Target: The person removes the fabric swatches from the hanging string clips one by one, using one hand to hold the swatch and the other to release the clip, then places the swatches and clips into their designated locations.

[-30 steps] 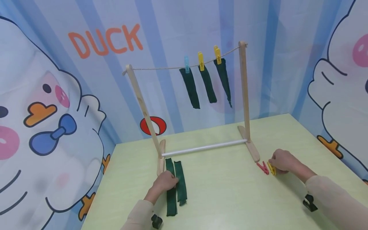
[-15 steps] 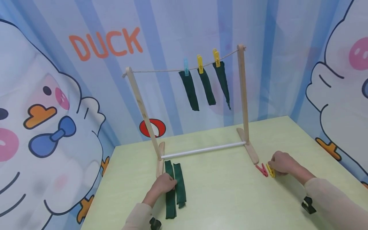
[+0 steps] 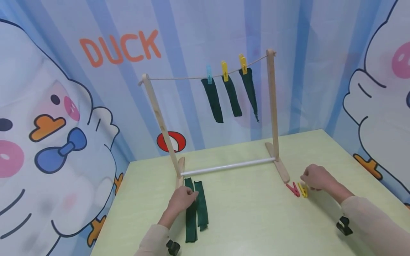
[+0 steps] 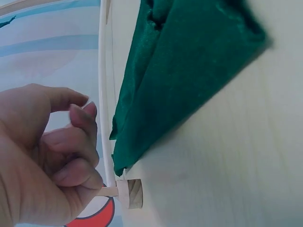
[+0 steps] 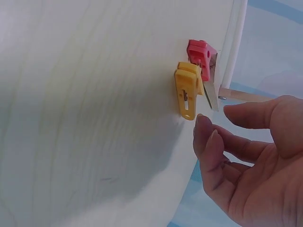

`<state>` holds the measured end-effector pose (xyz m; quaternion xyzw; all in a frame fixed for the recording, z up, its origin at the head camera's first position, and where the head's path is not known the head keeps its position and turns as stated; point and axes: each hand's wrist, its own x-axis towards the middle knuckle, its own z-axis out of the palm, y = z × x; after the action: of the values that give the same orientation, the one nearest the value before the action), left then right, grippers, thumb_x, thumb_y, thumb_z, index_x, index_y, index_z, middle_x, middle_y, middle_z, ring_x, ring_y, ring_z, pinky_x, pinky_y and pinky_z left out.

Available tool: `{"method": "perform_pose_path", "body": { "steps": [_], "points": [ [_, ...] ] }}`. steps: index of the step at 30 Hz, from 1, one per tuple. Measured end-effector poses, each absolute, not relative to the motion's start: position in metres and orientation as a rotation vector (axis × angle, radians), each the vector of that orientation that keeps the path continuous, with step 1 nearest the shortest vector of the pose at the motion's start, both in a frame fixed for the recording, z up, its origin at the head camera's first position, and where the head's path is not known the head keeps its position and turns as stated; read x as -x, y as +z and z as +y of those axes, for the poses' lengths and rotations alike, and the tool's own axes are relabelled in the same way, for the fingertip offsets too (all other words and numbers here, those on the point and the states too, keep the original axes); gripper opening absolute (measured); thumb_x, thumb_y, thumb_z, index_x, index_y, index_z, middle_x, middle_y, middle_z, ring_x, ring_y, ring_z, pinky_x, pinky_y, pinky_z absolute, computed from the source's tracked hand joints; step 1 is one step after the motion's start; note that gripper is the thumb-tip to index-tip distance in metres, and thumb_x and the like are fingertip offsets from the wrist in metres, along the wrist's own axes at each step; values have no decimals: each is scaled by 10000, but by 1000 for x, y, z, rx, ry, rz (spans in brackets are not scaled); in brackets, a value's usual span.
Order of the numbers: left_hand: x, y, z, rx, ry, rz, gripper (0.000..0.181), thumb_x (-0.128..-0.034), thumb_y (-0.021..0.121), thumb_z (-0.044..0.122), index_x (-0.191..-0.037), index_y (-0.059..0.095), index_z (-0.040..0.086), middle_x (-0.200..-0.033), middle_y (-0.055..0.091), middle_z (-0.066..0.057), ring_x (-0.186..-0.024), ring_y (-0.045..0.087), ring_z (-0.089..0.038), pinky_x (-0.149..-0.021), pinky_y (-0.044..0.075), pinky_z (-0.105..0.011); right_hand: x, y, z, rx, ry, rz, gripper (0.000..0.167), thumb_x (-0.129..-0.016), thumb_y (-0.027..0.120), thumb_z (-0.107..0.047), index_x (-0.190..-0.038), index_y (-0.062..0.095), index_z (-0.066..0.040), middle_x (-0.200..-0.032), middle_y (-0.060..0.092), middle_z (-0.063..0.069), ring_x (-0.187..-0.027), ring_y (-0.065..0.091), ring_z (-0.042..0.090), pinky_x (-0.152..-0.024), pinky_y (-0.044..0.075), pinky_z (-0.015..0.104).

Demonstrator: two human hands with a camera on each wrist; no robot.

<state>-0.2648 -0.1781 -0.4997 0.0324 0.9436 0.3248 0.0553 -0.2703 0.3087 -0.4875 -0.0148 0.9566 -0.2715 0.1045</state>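
Observation:
Two dark green cloth strips lie side by side on the table, a left strip [image 3: 191, 224] and a right strip [image 3: 201, 208]. My left hand [image 3: 181, 198] hovers over the left strip, covering part of it. In the left wrist view, the left hand's fingers curl loosely beside the green cloth [image 4: 184, 71], with nothing between them. At the right, a yellow clothespin [image 3: 302, 190] and a red clothespin [image 3: 293, 189] lie close together. My right hand [image 3: 317, 177] is just beside the yellow one. The right wrist view has its thumb and fingers apart, holding nothing.
A wooden stand with a left post [image 3: 160, 122], a right post [image 3: 272, 106] and a white bottom bar [image 3: 227, 165] stands on the table [image 3: 243, 217]. Its cord [image 3: 179, 78] bears three green strips, held by a blue clothespin [image 3: 209, 74] and two yellow ones.
My left hand has shifted slightly up and away from the strips. My right hand has drawn back a little from the yellow clothespin. The strips and clothespins stay put.

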Motion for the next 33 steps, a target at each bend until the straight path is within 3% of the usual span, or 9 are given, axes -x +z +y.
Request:
{"method": "perform_pose_path", "body": {
  "steps": [9,19,26,33],
  "points": [
    [266,-489,-173,-51,1113,2853,304,-976,656,314,-803,670,64,-650,565,-13,-587,494,-170,-538,395,-296,274,-481,307,95,-825,2849,355,-986,555,-128,-1101,592,206,-697,605,83,-585,555,176,-533,492,311],
    [272,-483,-170,-85,1232,2848,228,-975,656,300,-884,672,91,-722,587,-31,-625,526,-185,-562,440,-298,276,-467,288,178,-946,2940,324,-969,622,-176,-1047,648,137,-834,656,131,-674,593,201,-596,528,356],
    [279,-480,-160,-104,1381,2935,197,-972,661,261,-876,696,93,-740,591,-30,-658,526,-186,-568,447,-286,284,-460,273,339,-1063,3067,352,-970,637,-170,-1143,627,136,-984,673,231,-757,655,251,-646,549,396],
    [286,-471,-149,-143,1564,2959,161,-971,656,249,-953,697,94,-872,663,-34,-788,608,-191,-652,530,-316,286,-453,250,590,-1285,2989,350,-980,651,-144,-1240,597,84,-1146,629,244,-861,662,250,-620,545,295]
  ]
}}
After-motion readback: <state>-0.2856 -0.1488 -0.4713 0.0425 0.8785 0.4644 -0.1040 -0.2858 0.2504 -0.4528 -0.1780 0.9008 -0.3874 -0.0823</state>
